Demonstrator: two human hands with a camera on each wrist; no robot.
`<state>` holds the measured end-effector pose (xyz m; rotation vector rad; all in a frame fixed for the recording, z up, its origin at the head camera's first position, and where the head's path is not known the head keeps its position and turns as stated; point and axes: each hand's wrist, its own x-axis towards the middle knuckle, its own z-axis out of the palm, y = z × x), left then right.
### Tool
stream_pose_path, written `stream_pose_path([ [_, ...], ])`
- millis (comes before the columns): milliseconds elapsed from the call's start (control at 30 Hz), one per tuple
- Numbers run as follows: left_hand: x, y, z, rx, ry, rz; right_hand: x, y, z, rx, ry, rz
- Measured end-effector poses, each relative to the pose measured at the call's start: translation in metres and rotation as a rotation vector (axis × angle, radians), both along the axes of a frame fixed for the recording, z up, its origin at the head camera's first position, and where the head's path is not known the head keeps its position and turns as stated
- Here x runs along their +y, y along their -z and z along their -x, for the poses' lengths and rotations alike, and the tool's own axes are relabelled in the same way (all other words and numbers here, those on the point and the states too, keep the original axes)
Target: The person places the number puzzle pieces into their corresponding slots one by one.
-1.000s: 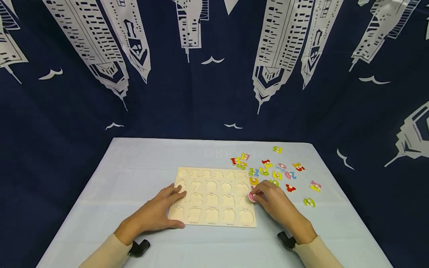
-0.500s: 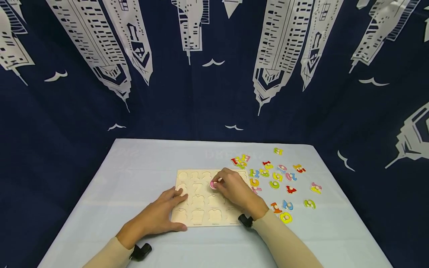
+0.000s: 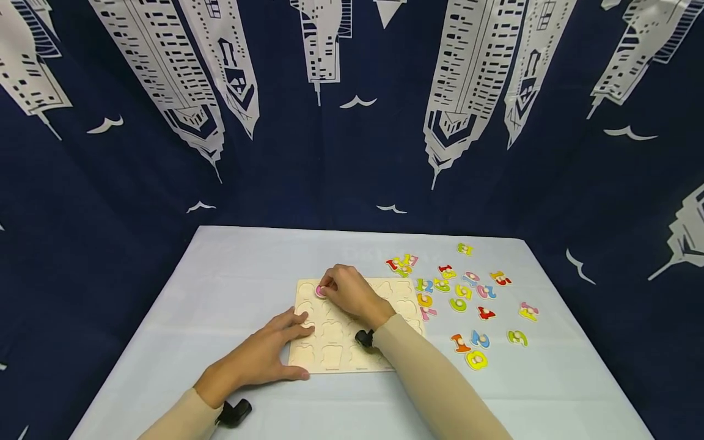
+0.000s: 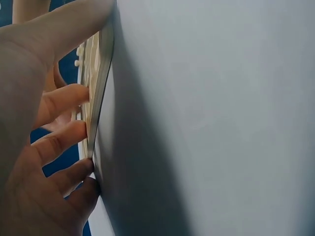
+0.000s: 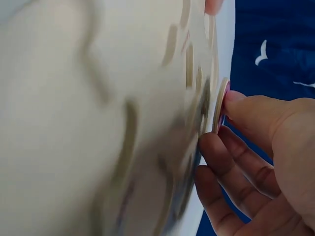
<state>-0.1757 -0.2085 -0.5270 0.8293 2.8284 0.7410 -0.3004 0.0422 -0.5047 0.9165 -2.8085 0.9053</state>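
Observation:
A pale wooden puzzle board [image 3: 352, 366] with rows of shaped recesses lies flat on the table. My left hand [image 3: 261, 354] rests at its left side, fingertips on the board and thumb by the lower left corner; the left wrist view shows these fingers against the board's edge. Reaching across the board, my right hand [image 3: 352, 296] pinches a small round-edged pink puzzle piece [image 3: 319, 292] over the far left recess. Seen from the right wrist, the thumb presses the pink face of this piece [image 5: 221, 105], which stands on edge just off the board. Its number is hidden.
Several loose coloured number pieces are scattered right of the board, among them an orange 1 [image 3: 460, 343], a blue 2 [image 3: 480, 340] and a yellow 0 [image 3: 476, 360]. The white tabletop [image 3: 242, 263] ends at a dark blue patterned cloth [image 3: 330, 165].
My right hand has carried the pink piece leftward from the board's right edge, across it, to the far left corner. The left hand keeps its place on the board.

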Motion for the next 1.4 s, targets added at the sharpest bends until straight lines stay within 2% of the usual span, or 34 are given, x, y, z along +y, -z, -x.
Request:
stream_pose_path([
  [200, -0.002, 0.001, 0.0, -0.004, 0.009, -0.009, -0.028, 0.003, 0.006, -0.036, 0.004, -0.022],
  [400, -0.004, 0.002, 0.002, -0.003, 0.016, -0.009, -0.042, 0.005, 0.009, -0.025, 0.015, -0.048],
  [600, -0.004, 0.001, 0.004, 0.004, 0.018, -0.009, -0.042, 0.003, 0.012, -0.038, 0.015, -0.009],
  [900, -0.006, 0.002, 0.003, -0.038, 0.031, -0.014, -0.034, 0.006, 0.021, -0.074, -0.065, 0.0],
  [1033, -0.006, 0.002, 0.004, -0.044, 0.034, -0.016, -0.032, 0.006, 0.024, -0.051, -0.087, -0.002],
  [1400, -0.005, -0.002, 0.002, -0.067, 0.037, -0.013, -0.034, 0.006, 0.021, -0.061, -0.062, -0.017],
])
